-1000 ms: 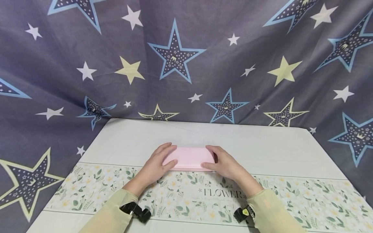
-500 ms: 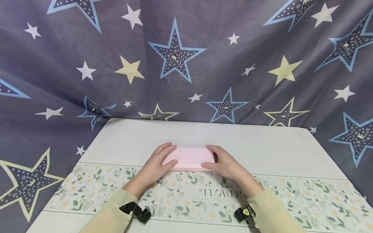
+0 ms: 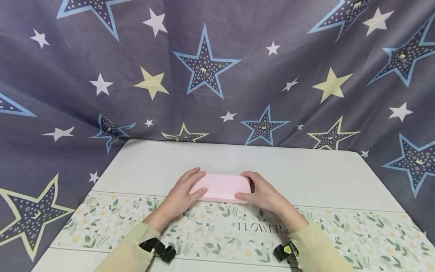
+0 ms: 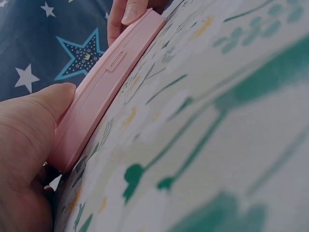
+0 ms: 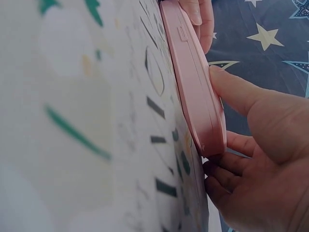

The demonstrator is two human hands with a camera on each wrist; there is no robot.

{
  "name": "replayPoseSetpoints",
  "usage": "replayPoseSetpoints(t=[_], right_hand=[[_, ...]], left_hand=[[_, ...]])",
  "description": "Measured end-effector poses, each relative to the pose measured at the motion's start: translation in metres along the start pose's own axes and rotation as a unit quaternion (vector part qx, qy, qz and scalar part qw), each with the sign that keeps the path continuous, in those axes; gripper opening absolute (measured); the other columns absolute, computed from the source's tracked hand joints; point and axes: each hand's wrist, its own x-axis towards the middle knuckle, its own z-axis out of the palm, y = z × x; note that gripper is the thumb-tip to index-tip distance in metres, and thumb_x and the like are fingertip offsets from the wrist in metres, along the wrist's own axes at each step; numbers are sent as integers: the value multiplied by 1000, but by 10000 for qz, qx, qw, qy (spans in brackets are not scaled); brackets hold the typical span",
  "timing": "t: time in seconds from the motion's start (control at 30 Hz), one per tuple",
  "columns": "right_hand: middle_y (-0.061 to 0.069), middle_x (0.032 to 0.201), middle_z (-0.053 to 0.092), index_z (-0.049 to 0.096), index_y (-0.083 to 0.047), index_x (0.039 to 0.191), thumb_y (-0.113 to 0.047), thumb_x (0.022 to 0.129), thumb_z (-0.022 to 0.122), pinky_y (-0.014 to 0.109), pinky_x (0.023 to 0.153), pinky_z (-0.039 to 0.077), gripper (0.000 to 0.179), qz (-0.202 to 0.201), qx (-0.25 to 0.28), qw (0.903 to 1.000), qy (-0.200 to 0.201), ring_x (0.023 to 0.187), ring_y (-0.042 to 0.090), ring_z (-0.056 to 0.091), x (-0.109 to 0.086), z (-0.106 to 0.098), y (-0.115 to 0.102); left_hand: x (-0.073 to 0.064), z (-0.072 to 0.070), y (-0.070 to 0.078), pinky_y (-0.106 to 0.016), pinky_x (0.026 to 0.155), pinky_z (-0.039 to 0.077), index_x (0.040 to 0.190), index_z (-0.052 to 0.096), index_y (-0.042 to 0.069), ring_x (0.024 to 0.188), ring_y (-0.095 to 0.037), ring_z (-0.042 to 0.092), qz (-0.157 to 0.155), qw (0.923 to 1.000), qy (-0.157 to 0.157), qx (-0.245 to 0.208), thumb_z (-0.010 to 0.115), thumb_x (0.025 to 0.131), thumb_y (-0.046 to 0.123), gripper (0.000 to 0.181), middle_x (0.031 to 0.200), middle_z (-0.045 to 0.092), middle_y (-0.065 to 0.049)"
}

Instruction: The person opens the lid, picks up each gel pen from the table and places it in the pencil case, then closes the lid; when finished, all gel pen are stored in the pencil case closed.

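Observation:
A pink plastic case point(image 3: 221, 186), long and low with rounded corners, lies on the table with its length running left to right. Its near side carries a small rectangular clasp point(image 4: 115, 61), and its lid seam looks closed. My left hand point(image 3: 183, 192) grips the left end, thumb on the near top edge and fingers round the far side. At the opposite end my right hand point(image 3: 266, 192) holds the case the same way. In the right wrist view, several fingers point(image 5: 231, 166) curl below the end of the case point(image 5: 200, 92). The case's contents are hidden.
The white table point(image 3: 306, 173) has a band of floral print point(image 3: 119, 219) with the word FLOWER on it, running in front of the case. A dark curtain point(image 3: 217, 56) with stars hangs behind and beside the table. Black wrist straps point(image 3: 159, 249) sit over the sleeves.
The head view has tipped very slightly, so the scene sits a little lower. The case's right end has swung slightly nearer to me; both hands keep their hold.

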Motion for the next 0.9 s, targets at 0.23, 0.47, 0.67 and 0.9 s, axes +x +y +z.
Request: replayPoseSetpoints(t=[0.23, 0.47, 0.67, 0.9], right_hand=[[20, 157, 54, 53, -4, 156, -39, 96, 90, 58, 122, 43, 79, -14, 89, 10000, -23, 145, 38, 53, -4, 0, 3], [19, 156, 54, 54, -4, 155, -39, 96, 90, 59, 121, 43, 77, -63, 146, 9999, -4, 143, 37, 53, -3, 0, 4], [19, 158, 52, 53, -5, 156, -40, 96, 90, 59, 122, 42, 79, 35, 162, 9999, -36, 145, 38, 52, -5, 1, 4], [20, 158, 52, 52, -5, 157, -41, 96, 89, 60, 122, 42, 79, 26, 155, 9999, -16, 146, 38, 52, -6, 0, 5]], left_hand=[[-3, 2, 1, -65, 132, 20, 165, 51, 14, 164, -41, 27, -13, 10000, -28, 15, 73, 108, 36, 65, 178, 32, -15], [-3, 2, 1, -65, 132, 22, 165, 52, 14, 163, -41, 28, 82, 9999, 54, 72, 73, 108, 36, 64, 177, 33, -16], [-5, 4, -2, -65, 131, 23, 164, 53, 13, 163, -42, 30, 119, 9998, 99, 146, 74, 108, 35, 64, 176, 34, -16], [-4, 6, -1, -66, 131, 24, 164, 53, 12, 162, -42, 31, 176, 9996, 156, 180, 74, 108, 35, 64, 175, 36, -16]])
